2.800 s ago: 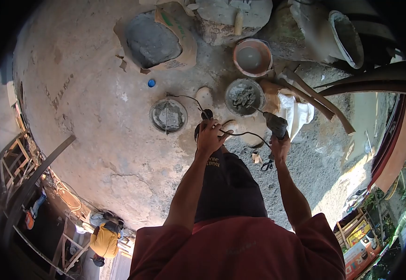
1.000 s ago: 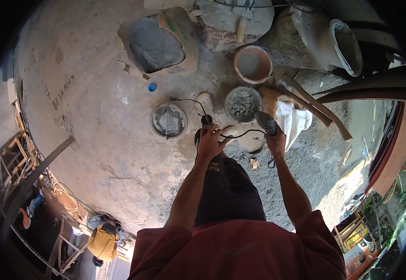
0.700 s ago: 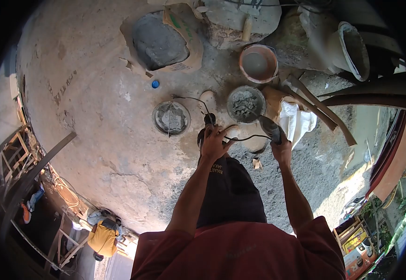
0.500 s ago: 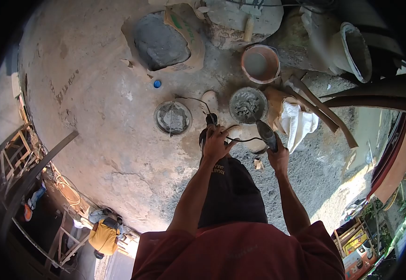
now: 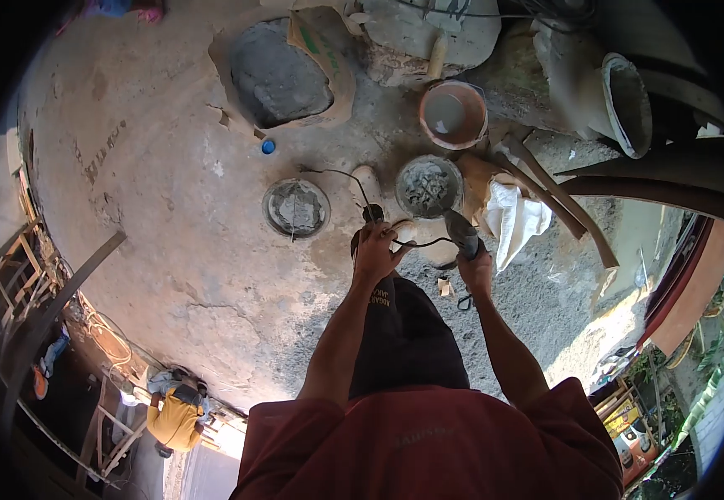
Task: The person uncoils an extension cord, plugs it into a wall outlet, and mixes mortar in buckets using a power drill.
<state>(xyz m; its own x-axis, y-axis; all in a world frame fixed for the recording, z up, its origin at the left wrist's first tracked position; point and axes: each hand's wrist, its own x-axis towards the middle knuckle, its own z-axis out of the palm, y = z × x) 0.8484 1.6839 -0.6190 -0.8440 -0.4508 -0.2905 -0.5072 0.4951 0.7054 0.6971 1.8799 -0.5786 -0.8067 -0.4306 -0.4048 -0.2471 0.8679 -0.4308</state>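
My right hand grips a dark power tool, its front end at the near right edge of a round bucket of grey mix. At my knee, my left hand rests with its fingers around or on a black cable; whether it grips the cable is unclear. The cable runs between the tool and the floor ahead. Left of that cable stands a second round container with grey material and a thin rod across it.
An opened cement bag, a blue cap and an orange-brown bucket lie ahead. To the right are a white sack and curved strips. Another person in yellow is at lower left; a pink-shod foot shows at top left.
The tool and my right hand have shifted, the tool's front swinging away from and back toward the bucket. My left hand has stayed near my knee. A foot has appeared at top left.
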